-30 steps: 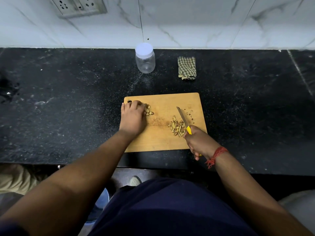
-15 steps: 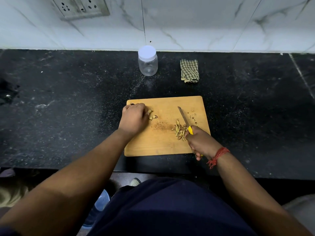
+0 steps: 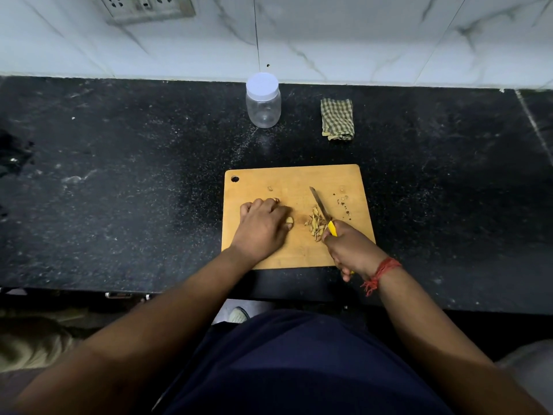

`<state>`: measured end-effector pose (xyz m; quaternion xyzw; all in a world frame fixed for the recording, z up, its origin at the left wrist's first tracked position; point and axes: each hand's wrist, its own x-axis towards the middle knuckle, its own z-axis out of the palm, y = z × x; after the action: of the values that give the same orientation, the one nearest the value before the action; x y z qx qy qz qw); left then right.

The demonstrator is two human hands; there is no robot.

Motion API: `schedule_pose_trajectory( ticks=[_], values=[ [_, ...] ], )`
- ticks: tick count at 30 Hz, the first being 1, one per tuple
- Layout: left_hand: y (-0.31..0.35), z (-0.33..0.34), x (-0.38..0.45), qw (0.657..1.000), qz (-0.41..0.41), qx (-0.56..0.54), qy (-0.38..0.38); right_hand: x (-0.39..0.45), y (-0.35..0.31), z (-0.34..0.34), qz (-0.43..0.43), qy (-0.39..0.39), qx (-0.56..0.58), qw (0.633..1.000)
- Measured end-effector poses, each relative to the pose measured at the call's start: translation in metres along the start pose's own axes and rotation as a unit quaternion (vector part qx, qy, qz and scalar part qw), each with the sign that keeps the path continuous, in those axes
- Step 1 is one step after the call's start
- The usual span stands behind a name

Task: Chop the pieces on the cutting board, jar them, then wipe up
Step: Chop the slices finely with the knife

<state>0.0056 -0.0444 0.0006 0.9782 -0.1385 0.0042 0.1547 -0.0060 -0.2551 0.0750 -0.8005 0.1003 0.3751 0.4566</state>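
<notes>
Since the earlier frame the left hand [image 3: 263, 224] has slid from the cutting board's [image 3: 294, 178] far-left corner toward its middle, dragging uncut pieces [image 3: 289, 220] nearer the knife [image 3: 320, 205]. It rests fingers curled over them; how many lie beneath is hidden. The right hand [image 3: 348, 250] grips the yellow handle, blade beside the chopped pile [image 3: 315, 224]. Chopping is apparently underway; next, feeding pieces under the blade. The capped jar [image 3: 263, 100] and checked cloth [image 3: 337, 119] wait behind the board.

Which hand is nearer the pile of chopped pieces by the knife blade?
Right. The right hand grips the knife right beside the chopped pile, at its near-right edge. The left hand rests on the board further left, clearly apart.
</notes>
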Motion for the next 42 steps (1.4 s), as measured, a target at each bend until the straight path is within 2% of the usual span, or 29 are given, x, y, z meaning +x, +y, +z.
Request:
schedule_pose_trajectory(
  ticks=[5,12,15,17,19,27,42],
  values=[
    [-0.004,-0.001,0.002,1.000,-0.005,0.024,-0.010,-0.003,0.000,0.003,-0.005,-0.005,-0.004,1.000],
    [-0.001,0.010,-0.008,0.998,-0.021,0.029,0.046,-0.001,0.004,0.018,0.022,-0.016,-0.021,0.999],
    [-0.008,0.015,-0.020,0.996,0.044,0.034,0.064,-0.001,0.005,0.027,0.024,-0.016,-0.032,0.999],
    [-0.013,0.017,-0.026,0.993,0.101,0.042,0.053,-0.001,0.005,0.031,0.026,-0.017,-0.040,0.999],
    [-0.017,0.019,-0.029,0.991,0.124,0.045,0.034,-0.001,0.006,0.034,0.025,-0.015,-0.052,0.998],
    [-0.017,0.022,-0.033,0.989,0.133,0.070,0.013,0.000,0.005,0.045,0.016,-0.014,-0.088,0.996],
    [0.007,0.021,-0.036,0.992,0.081,0.091,-0.005,0.003,0.000,0.050,0.025,-0.005,-0.093,0.995]
  ],
)
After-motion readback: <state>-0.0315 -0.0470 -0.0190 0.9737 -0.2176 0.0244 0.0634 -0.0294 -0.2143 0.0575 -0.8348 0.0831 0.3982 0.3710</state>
